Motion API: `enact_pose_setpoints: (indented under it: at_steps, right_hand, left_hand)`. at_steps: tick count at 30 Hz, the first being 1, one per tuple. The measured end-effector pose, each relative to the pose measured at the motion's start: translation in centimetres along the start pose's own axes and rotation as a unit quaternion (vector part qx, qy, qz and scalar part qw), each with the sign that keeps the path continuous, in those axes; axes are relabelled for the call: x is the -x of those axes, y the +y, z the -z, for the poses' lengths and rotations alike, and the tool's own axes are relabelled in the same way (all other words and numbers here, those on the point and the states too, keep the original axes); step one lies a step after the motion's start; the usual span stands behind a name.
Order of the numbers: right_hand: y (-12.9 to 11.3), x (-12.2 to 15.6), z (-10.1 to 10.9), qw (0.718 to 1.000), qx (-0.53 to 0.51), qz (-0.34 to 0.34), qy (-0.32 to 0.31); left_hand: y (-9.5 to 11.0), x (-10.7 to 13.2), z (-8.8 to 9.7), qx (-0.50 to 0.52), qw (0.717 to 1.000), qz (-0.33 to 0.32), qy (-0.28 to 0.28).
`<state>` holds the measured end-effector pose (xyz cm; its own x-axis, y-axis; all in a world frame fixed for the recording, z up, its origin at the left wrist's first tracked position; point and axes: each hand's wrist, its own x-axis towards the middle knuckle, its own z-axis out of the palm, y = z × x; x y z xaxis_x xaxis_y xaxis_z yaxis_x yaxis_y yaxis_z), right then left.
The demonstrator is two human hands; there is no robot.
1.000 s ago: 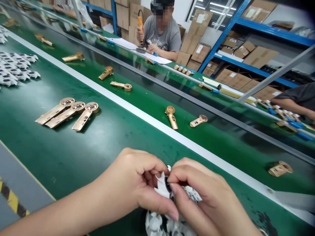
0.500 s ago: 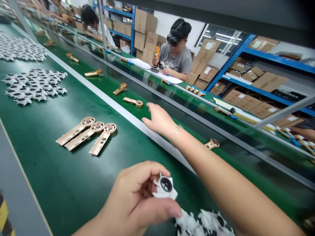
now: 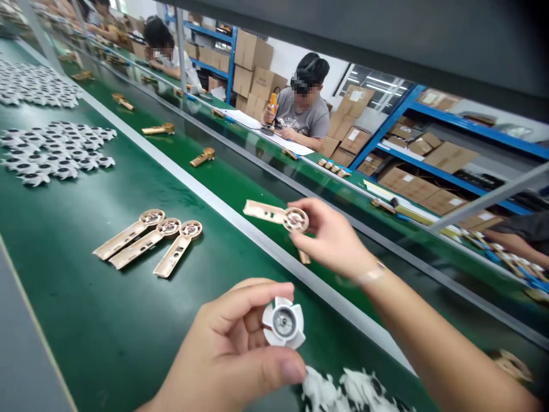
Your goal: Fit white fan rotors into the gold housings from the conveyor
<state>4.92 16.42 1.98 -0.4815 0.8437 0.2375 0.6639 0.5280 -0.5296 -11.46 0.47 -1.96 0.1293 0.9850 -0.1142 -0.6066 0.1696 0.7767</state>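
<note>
**A:** What have we got in our hands?

**B:** Our left hand [image 3: 227, 337] pinches a white plastic star-shaped rotor [image 3: 283, 322] between thumb and fingers, its round grey centre facing us. Our right hand [image 3: 330, 237] grips a long, flat gold-coloured bar [image 3: 274, 216] by its round head.

**A:** And right around them?

**B:** Just beyond the left hand's thumb, a heap of white plastic rotors [image 3: 343, 392] lies on the green counter [image 3: 77, 320]. Left of both hands, three gold-coloured bars [image 3: 146, 243] lie side by side, and farther left spreads a cluster of white rotors [image 3: 55, 151].

**A:** Farther out?

**B:** Well ahead of our hands, a person in a grey T-shirt [image 3: 302, 117] holds an orange electric screwdriver [image 3: 271, 106].
</note>
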Motion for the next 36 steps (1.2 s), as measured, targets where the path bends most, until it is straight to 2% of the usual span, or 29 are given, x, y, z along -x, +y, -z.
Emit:
enact_pose_setpoints:
  at_steps: [2, 4, 6, 9, 12, 14, 16, 19, 22, 25, 30, 36]
  right_hand:
    - [-0.4, 6.9, 2.9, 0.997, -0.049, -0.057, 0.030]
    - [-1.3, 13.0, 4.5, 0.978, -0.119, -0.151, 0.076]
    - [-2.6, 17.6, 4.8, 0.944, -0.199, -0.243, 0.104]
    - [-4.6, 21.5, 3.8, 0.890, -0.329, -0.309, 0.068]
    - [-5.7, 22.9, 2.8, 0.862, -0.412, -0.294, -0.024]
    - [-5.8, 23.2, 2.5, 0.860, -0.418, -0.281, -0.080]
    - [-5.6, 23.5, 2.6, 0.862, -0.394, -0.301, -0.102]
    - [-4.9, 24.3, 2.5, 0.876, -0.329, -0.336, -0.102]
    - [-3.9, 25.3, 2.1, 0.906, -0.276, -0.301, -0.108]
    - [-3.3, 25.9, 1.8, 0.922, -0.248, -0.279, -0.101]
    - [-3.9, 25.7, 1.7, 0.926, -0.235, -0.283, -0.088]
    - [-5.3, 24.4, 1.4, 0.958, -0.166, -0.229, -0.052]
  left_hand:
    - [-0.2, 0.1, -0.1, -0.058, 0.997, -0.028, -0.036]
    - [-0.4, 0.0, -0.3, -0.134, 0.987, -0.067, -0.064]
    - [-0.7, 0.0, -0.7, -0.207, 0.969, -0.102, -0.088]
    - [-1.6, 0.2, -1.4, -0.279, 0.938, -0.160, -0.132]
    - [-3.0, 0.8, -1.8, -0.284, 0.932, -0.174, -0.143]
    - [-3.7, 1.2, -1.9, -0.284, 0.936, -0.153, -0.138]
    - [-4.0, 1.4, -1.9, -0.306, 0.930, -0.151, -0.139]
    - [-4.0, 1.5, -2.0, -0.346, 0.910, -0.183, -0.136]
    - [-3.9, 1.5, -2.2, -0.360, 0.899, -0.209, -0.136]
    - [-3.9, 1.6, -2.4, -0.348, 0.902, -0.211, -0.144]
    - [-4.2, 1.6, -2.3, -0.338, 0.908, -0.201, -0.143]
    - [-4.4, 1.3, -1.9, -0.332, 0.910, -0.194, -0.152]
